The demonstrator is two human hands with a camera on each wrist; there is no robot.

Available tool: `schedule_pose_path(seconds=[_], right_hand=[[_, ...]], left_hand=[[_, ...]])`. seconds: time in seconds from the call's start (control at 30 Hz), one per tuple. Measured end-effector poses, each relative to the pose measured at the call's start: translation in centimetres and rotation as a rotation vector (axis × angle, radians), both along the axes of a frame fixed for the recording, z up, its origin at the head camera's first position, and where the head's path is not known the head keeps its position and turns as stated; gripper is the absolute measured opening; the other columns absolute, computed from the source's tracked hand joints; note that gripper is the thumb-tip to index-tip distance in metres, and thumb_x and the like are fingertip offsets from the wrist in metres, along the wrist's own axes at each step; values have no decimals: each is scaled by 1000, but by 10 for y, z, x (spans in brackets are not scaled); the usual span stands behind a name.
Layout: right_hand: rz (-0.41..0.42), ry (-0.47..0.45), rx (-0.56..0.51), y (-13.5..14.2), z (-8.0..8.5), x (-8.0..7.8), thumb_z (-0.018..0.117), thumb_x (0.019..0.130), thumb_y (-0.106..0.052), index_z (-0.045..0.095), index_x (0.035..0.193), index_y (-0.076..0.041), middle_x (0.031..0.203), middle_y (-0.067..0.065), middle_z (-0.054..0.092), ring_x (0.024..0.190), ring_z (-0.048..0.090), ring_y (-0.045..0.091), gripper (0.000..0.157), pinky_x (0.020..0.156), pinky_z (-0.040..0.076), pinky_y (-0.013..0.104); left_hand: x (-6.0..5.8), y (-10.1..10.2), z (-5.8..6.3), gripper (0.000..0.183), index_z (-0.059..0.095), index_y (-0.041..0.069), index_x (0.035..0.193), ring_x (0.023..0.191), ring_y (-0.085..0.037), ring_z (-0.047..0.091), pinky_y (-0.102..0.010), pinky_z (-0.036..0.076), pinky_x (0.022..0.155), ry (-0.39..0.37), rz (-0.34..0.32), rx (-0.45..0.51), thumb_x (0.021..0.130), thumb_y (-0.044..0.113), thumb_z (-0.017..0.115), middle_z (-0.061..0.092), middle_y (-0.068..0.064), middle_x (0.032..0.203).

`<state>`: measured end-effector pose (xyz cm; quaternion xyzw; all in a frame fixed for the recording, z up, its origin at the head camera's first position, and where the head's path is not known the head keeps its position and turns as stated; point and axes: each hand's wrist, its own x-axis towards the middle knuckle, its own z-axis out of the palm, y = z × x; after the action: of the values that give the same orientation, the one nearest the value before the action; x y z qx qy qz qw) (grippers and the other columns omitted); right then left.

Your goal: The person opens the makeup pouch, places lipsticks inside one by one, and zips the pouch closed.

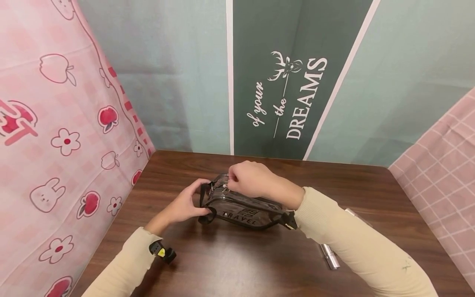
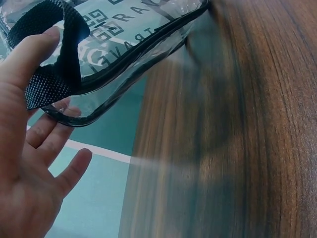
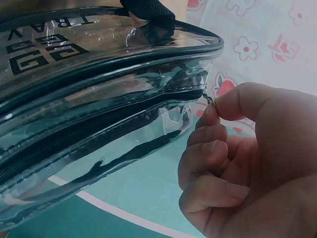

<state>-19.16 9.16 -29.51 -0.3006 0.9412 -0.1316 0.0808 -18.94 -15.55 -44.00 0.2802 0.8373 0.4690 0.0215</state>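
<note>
A see-through toiletry bag (image 1: pixel 243 212) with black piping and "TRAVEL" lettering is on the wooden table, its zipped side turned up. My left hand (image 1: pixel 187 204) holds its left end, the thumb on the black webbing loop (image 2: pixel 74 44) and fingertips at the far edge, other fingers spread. My right hand (image 1: pixel 252 179) is above that same end. Thumb and forefinger pinch the small metal zipper pull (image 3: pixel 208 98), the other fingers curled inward. From the pull, the black zipper (image 3: pixel 99 126) runs back along the bag's side.
A silver tube (image 1: pixel 329 256) lies right of the bag, beside my right sleeve (image 1: pixel 349 235). Another pale slim item (image 1: pixel 358 216) is partly hidden behind that sleeve. Printed cloth hangs at the back and both sides of the table (image 1: pixel 230 268).
</note>
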Motion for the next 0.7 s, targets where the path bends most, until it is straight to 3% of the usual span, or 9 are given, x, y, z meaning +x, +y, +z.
schedule_pose_path(seconds=[0.27, 0.7], right_hand=[[5, 2, -59, 5, -3, -1, 61, 91, -18, 59, 76, -20, 65, -8, 53, 60, 51, 11, 15, 54, 38, 29], [10, -5, -59, 10, -9, -4, 60, 91, -17, 58, 76, -20, 63, -8, 48, 60, 49, 10, 16, 56, 39, 29]], left_hand=[[-1, -1, 0, 73, 50, 12, 138, 109, -26, 60, -54, 45, 98, -5, -5, -1, 74, 6, 86, 62, -5, 120], [-1, -3, 0, 71, 50, 8, 136, 116, -28, 56, -56, 43, 101, -25, -6, -10, 73, 5, 82, 59, -9, 127]])
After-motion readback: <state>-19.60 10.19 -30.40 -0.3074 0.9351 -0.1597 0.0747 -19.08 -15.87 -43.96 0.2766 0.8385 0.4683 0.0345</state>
